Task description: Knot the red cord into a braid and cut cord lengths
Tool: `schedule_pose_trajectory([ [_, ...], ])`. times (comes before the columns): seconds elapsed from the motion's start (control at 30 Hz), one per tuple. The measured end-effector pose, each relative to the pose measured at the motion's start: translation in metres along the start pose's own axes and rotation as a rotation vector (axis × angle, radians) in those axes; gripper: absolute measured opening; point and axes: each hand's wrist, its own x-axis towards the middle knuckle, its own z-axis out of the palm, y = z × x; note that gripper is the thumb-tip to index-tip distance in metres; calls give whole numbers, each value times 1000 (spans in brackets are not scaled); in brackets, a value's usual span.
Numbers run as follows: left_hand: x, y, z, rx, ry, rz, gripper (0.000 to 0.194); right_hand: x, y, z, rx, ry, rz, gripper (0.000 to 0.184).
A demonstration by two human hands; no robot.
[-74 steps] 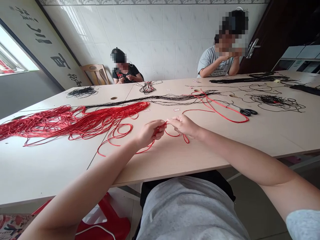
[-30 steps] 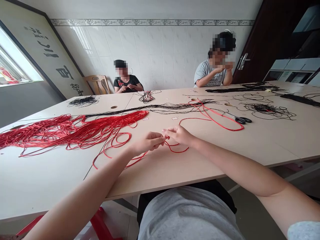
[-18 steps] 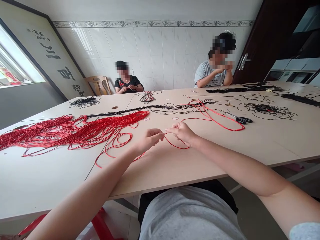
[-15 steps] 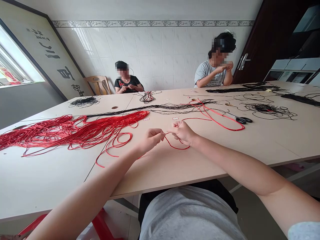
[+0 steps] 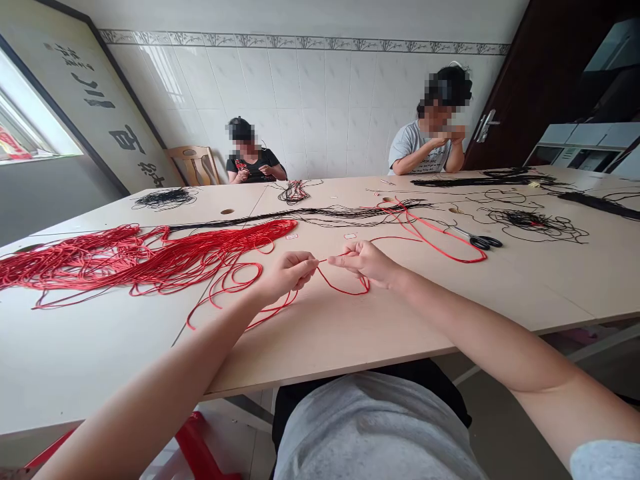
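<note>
A thin red cord (image 5: 345, 291) is stretched in a short span between my two hands above the table, and a slack loop of it droops below. My left hand (image 5: 290, 275) is closed, pinching the cord between thumb and fingers. Fingers curled, my right hand (image 5: 367, 261) grips the same cord a little way to the right. From the right hand the cord trails off towards a longer red loop (image 5: 473, 260) on the table. To the left of my hands lies a large bundle of red cords (image 5: 200, 250).
Black-handled scissors (image 5: 486, 242) lie to the right, near a tangle of black cord (image 5: 530, 223). Black strands (image 5: 320, 213) run across the table (image 5: 400, 340). Two co-workers (image 5: 256, 163) sit at the far side. A red stool (image 5: 200, 447) stands below.
My hands have drawn apart, the left one moving left, so more cord shows taut between them. The view has shifted slightly. One co-worker's hands, far left, have spread.
</note>
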Motion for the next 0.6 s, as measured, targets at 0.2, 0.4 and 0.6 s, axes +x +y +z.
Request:
schedule_pose_trajectory([
  [0.2,-3,2,4,68,-81,-21,26,6,12,-14,-589,258,-86,52],
  [0.4,-2,0,8,114,-92,1,27,14,23,-16,-831,350,-325,55],
  [0.6,-1,-1,7,150,-61,1,29,26,26,-27,-214,336,43,57],
])
